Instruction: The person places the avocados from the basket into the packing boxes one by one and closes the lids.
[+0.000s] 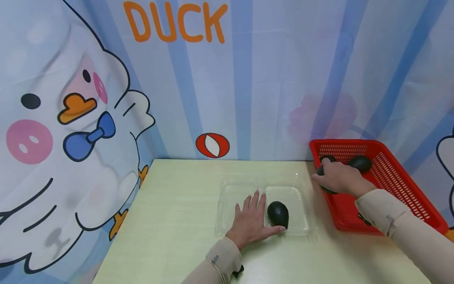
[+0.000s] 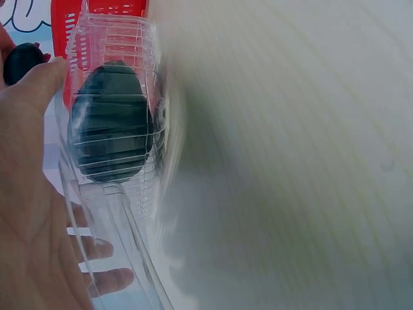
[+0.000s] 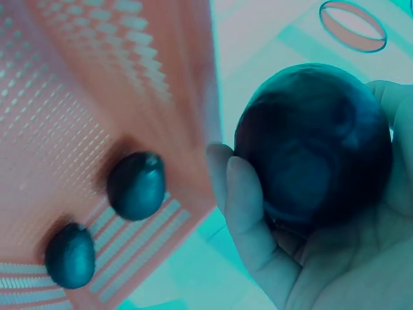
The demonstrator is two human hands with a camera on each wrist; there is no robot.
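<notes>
A clear plastic clamshell container (image 1: 296, 201) lies on the table with a dark avocado (image 1: 278, 215) in its right compartment. My left hand (image 1: 250, 225) rests on the container, fingers stretched over its left half and thumb at the avocado's near end. In the left wrist view the avocado (image 2: 110, 123) shows through the container's ribbed wall. My right hand (image 1: 340, 179) grips another avocado (image 3: 313, 148) at the left rim of the red basket (image 1: 404, 169), fingers curled round it. Two more avocados, one larger-looking (image 3: 137, 186) and one lower (image 3: 70, 256), lie inside the basket.
The basket stands at the right of the pale table (image 1: 170, 221), its perforated walls rising beside my right forearm. Behind the table hangs a blue striped backdrop (image 1: 262, 79) with a cartoon duck printed at the left.
</notes>
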